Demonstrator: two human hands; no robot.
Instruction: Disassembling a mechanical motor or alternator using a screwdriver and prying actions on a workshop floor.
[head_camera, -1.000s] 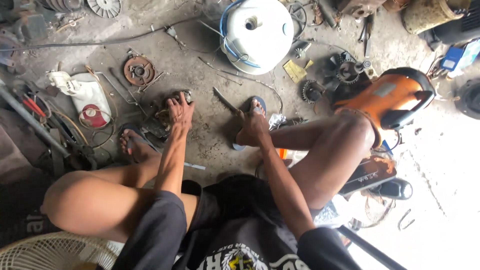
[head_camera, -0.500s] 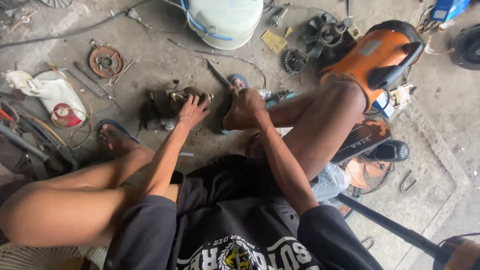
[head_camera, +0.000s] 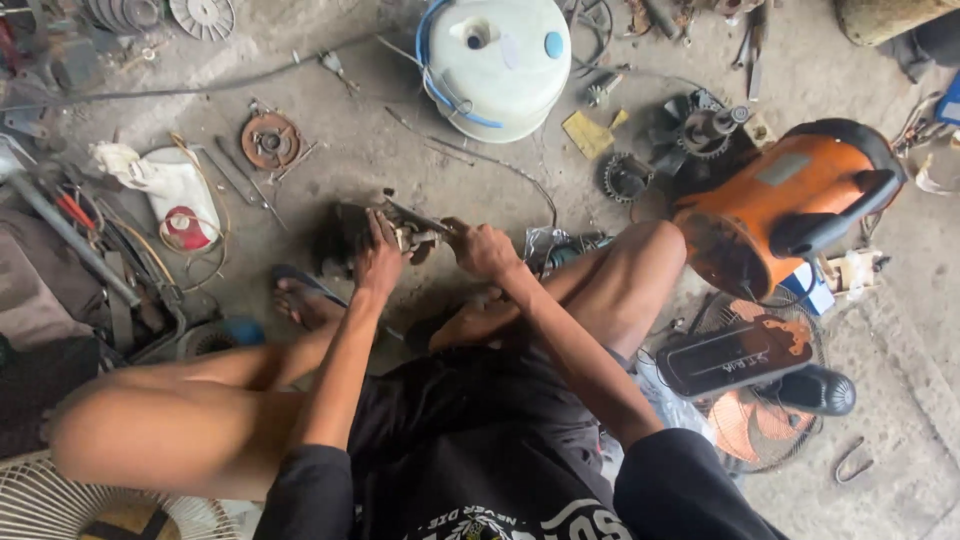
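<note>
Motor Part Gripped Between Two Hands on the Workshop Floor

Hands met over a small dark metal assembly (head_camera: 400, 232), which sat on the concrete floor (head_camera: 400, 150) just ahead of the person's sandalled foot (head_camera: 305, 300). The left hand (head_camera: 380, 262) lay on top of it, its fingers (head_camera: 378, 232) curled down over the near side and closed on the casing. The right hand (head_camera: 482, 248) was closed in a fist around what looked like a thin tool or shaft (head_camera: 425, 222) pointing into the assembly from the right; whether it was a screwdriver or part of the motor itself could not be told.

Judged by its look, the assembly would be heavy for its size, stiff and unyielding, with sharp edges and probably a greasy, slippery skin (the floor around it was stained dark). The best hold seemed to be where the left fingers already were, across the broad body rather than on any wire or thin projecting piece, with weight pressed downward so it could not skid.

Beyond the fingertips stood a white plastic tank (head_camera: 497, 62) with a blue hose. To the left of the left fingers lay a rusty round disc (head_camera: 270, 140) and a white rag-covered bundle (head_camera: 170, 185). To the right of the right fingers were a dark fan motor (head_camera: 700, 135) and an orange fan housing (head_camera: 790, 200), near the raised right knee (head_camera: 650, 250).
</note>
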